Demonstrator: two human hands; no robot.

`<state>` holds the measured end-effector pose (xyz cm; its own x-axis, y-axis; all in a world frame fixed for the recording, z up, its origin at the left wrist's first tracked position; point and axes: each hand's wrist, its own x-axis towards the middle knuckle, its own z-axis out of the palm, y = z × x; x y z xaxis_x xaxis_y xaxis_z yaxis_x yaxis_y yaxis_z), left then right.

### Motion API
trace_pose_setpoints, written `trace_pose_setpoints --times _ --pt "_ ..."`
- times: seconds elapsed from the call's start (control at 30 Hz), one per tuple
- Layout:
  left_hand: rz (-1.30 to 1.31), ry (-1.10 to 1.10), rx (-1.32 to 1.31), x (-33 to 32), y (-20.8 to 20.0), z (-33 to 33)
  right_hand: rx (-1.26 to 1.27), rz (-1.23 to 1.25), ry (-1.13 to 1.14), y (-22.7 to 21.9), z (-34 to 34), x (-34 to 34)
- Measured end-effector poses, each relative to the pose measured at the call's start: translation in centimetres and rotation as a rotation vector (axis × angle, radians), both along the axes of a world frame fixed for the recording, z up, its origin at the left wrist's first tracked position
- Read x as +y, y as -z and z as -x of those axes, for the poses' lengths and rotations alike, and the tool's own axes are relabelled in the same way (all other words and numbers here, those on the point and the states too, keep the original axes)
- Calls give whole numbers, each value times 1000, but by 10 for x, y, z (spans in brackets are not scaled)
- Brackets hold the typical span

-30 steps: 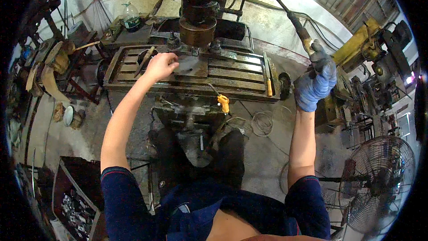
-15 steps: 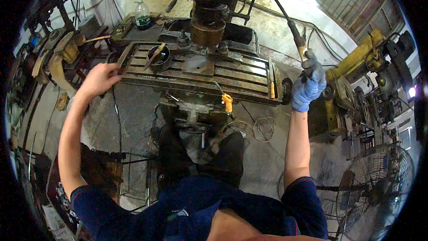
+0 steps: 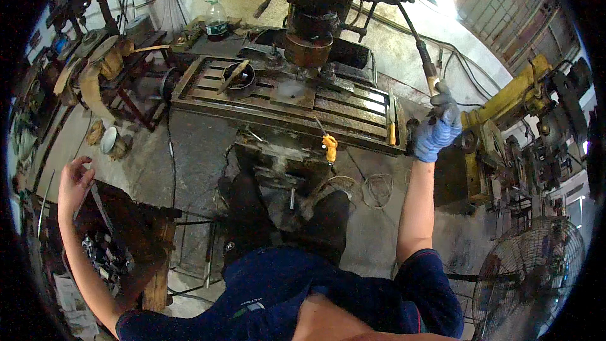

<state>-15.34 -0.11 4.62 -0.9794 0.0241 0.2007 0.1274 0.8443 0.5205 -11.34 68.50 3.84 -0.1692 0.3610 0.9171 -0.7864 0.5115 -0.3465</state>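
My right hand [image 3: 438,124], in a blue glove with a grey palm side, is closed round the light-coloured grip of a long dark lever [image 3: 424,55] that comes down from the milling machine [image 3: 309,25]. Out to the left, my bare left hand [image 3: 76,180] hangs with loosely bent fingers and nothing visible in it. It is nearest to a tray of small dark metal parts [image 3: 106,256] on a wooden stand. On the slotted machine table [image 3: 252,106] sits a round dark pot [image 3: 241,82] with a brush [image 3: 232,77] lying across it.
A yellow air gun [image 3: 329,147] hangs at the table's front edge. A yellow-handled tool [image 3: 392,132] lies at the table's right end. A clear bottle [image 3: 216,20] stands behind left. A large fan [image 3: 536,278] stands at lower right, and a bucket [image 3: 112,142] on the floor at left.
My left hand has left the machine table's left end and swung down and left, beside the tray of metal parts. My right hand keeps its hold on the lever. The view has shifted slightly.
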Motion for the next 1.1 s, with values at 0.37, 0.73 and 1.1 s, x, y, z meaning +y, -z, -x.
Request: trace_pose_setpoints --times 0.37,0.73,1.1 --pt "-20 -230 -431 -1 13 -115 -5 -10 -24 -19 -8 9" --pt "360 -121 -614 -77 181 -118 34 11 -81 -40 -8 9" --pt "-213 -312 -283 -31 50 -90 31 90 -48 -70 -6 4"
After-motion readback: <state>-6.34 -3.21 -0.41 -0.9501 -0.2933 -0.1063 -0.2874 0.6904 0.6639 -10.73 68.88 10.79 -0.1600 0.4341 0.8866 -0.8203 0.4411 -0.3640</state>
